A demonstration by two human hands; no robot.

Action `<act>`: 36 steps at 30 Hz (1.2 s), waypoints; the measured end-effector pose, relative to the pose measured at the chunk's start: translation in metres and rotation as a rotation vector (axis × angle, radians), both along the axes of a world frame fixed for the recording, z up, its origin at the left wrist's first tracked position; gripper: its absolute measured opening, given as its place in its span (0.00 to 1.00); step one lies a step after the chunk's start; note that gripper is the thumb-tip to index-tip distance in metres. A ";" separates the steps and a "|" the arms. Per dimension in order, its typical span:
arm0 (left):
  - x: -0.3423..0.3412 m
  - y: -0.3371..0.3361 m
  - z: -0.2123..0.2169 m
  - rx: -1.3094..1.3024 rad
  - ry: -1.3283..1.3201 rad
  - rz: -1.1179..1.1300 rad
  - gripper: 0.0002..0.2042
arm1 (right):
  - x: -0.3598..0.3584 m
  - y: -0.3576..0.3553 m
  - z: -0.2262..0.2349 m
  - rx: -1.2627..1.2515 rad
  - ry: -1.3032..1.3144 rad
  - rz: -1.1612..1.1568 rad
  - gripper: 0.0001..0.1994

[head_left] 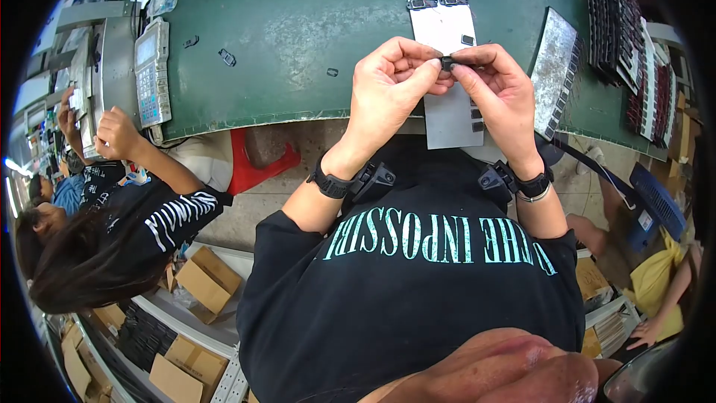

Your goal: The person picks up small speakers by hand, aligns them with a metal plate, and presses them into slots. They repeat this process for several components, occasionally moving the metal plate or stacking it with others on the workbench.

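My left hand [394, 89] and my right hand [498, 88] meet above the green table. Between their fingertips they pinch a small black rectangular part [447, 64]. Each hand is closed, and the fingers hide much of the part's edges. Beneath the hands lies a long flat strip [452, 131], white at its far end and grey at its near end, reaching past the table's front edge. Small black rectangular pieces [455, 1] sit at the strip's far end. Another black piece [468, 39] lies just beyond my right fingers, and several more line the strip's right edge, partly covered.
Loose black pieces [227, 57] lie left on the green table [298, 22]. A metal strip [553, 67] edged with black pieces is at right, beside stacked loaded strips [615, 30]. A keypad device [153, 71] stands left, near a co-worker's hand [118, 134]. Cardboard boxes [205, 283] are behind.
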State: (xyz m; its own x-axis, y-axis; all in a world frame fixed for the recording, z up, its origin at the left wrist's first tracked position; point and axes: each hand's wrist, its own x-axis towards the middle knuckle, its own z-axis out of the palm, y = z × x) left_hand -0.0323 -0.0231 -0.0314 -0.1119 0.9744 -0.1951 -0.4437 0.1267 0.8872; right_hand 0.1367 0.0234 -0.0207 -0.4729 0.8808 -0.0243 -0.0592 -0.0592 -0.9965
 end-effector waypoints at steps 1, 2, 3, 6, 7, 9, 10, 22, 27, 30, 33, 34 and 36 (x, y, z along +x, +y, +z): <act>0.000 0.001 0.002 0.002 0.015 -0.006 0.07 | 0.000 0.001 0.000 0.000 0.000 -0.002 0.09; -0.001 0.002 0.004 0.005 0.030 -0.012 0.07 | 0.000 0.002 0.001 0.014 -0.017 -0.005 0.09; -0.001 0.003 0.004 0.007 0.045 -0.018 0.08 | 0.000 0.004 0.001 0.029 -0.035 -0.008 0.08; -0.001 0.001 0.001 0.023 0.019 0.005 0.08 | -0.003 0.004 0.000 0.207 -0.135 -0.047 0.08; -0.001 0.001 0.000 0.032 0.006 0.017 0.08 | -0.004 0.004 -0.001 0.373 -0.218 -0.083 0.08; 0.000 0.001 -0.002 0.022 0.010 0.027 0.08 | -0.006 0.004 -0.003 0.539 -0.300 -0.119 0.09; 0.001 0.000 -0.003 0.013 0.013 0.037 0.08 | -0.006 0.004 -0.004 0.670 -0.352 -0.148 0.09; 0.003 -0.001 -0.005 0.044 0.160 0.112 0.07 | -0.007 0.005 0.011 0.710 -0.450 -0.141 0.09; 0.003 0.000 -0.005 0.028 0.119 0.084 0.07 | -0.005 0.010 0.012 0.427 -0.405 -0.080 0.07; 0.003 -0.001 -0.007 0.035 0.145 0.069 0.07 | -0.001 0.013 0.010 0.327 -0.386 -0.041 0.07; 0.004 -0.002 -0.007 0.042 0.171 0.054 0.08 | 0.003 0.015 0.005 0.209 -0.357 -0.002 0.06; 0.005 -0.003 -0.008 0.046 0.183 0.045 0.09 | 0.004 0.015 0.001 0.181 -0.313 -0.009 0.06; 0.006 -0.003 -0.007 0.049 0.195 0.034 0.09 | 0.005 0.015 -0.004 0.127 -0.224 -0.024 0.06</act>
